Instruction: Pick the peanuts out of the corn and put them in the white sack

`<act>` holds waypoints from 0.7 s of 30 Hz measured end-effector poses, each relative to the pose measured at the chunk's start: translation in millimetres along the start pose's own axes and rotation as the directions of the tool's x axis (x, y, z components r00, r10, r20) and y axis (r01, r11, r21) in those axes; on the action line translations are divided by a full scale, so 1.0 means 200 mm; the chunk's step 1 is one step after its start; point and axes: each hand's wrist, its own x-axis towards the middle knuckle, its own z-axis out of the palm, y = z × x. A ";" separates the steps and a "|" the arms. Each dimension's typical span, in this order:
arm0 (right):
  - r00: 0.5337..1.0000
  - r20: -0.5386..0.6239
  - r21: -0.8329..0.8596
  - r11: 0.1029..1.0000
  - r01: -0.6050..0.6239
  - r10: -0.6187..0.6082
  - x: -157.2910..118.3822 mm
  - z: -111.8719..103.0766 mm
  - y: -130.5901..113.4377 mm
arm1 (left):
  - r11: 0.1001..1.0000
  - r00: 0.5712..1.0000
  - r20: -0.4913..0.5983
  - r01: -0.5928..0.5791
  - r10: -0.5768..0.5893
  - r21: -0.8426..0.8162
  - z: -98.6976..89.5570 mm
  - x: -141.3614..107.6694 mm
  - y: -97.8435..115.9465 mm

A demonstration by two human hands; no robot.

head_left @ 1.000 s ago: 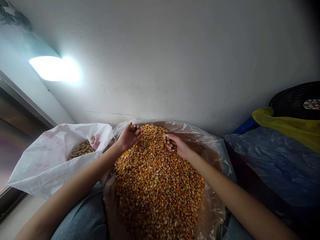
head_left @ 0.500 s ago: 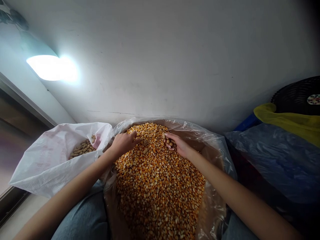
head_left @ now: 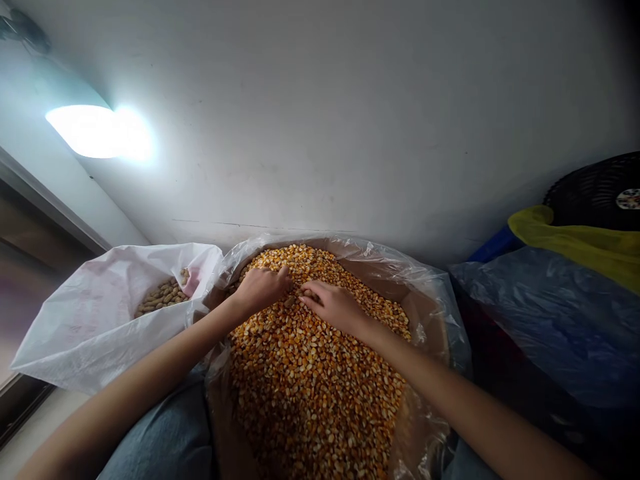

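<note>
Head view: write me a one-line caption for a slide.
Left hand and right hand reach into dried corn kernels in a clear plastic liner, beside a white woven sack of unshelled peanuts.

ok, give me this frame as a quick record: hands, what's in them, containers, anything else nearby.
left hand: cupped over corn, fingertips down in it, grip unclear
right hand: palm down on corn, beside left hand, not touching it, grip unclear
corn: loose yellow-orange kernels, heaped
liner: clear plastic, holds corn, inside brown carton
sack: white woven, open, left of liner
peanuts: in shell, inside sack
nearby: blue sheet and yellow bag, right of liner
</note>
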 end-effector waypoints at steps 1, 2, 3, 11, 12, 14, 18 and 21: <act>0.998 0.008 -0.100 0.993 0.066 -0.065 0.00 0.01 -0.02 | 1.000 1.000 0.009 -0.019 0.019 0.009 0.01 0.01 0.01; 0.993 0.031 -0.191 0.975 0.115 -0.111 0.00 0.03 -0.04 | 0.999 0.999 0.016 -0.035 0.035 0.012 0.02 0.01 0.02; 0.988 0.063 -0.268 0.951 0.152 -0.140 0.01 0.04 -0.05 | 0.999 0.999 0.020 -0.050 0.050 0.011 0.03 0.02 0.02; 0.964 0.188 -0.508 0.822 0.257 -0.185 0.02 0.07 -0.07 | 0.995 0.995 0.028 -0.101 0.100 0.010 0.07 0.04 0.03; 0.961 0.196 -0.514 0.814 0.271 -0.196 0.02 0.08 -0.08 | 0.994 0.994 0.031 -0.105 0.105 0.006 0.07 0.04 0.03; 0.951 0.217 -0.516 0.801 0.302 -0.219 0.01 0.09 -0.08 | 0.993 0.992 0.043 -0.117 0.117 -0.007 0.07 0.04 0.03; 0.939 0.240 -0.514 0.789 0.337 -0.245 0.00 0.12 -0.09 | 0.992 0.989 0.078 -0.127 0.128 -0.018 0.06 0.04 0.03; 0.938 0.229 -0.517 0.784 0.344 -0.260 -0.01 0.14 -0.09 | 0.991 0.986 0.098 -0.135 0.136 -0.018 0.06 0.04 0.05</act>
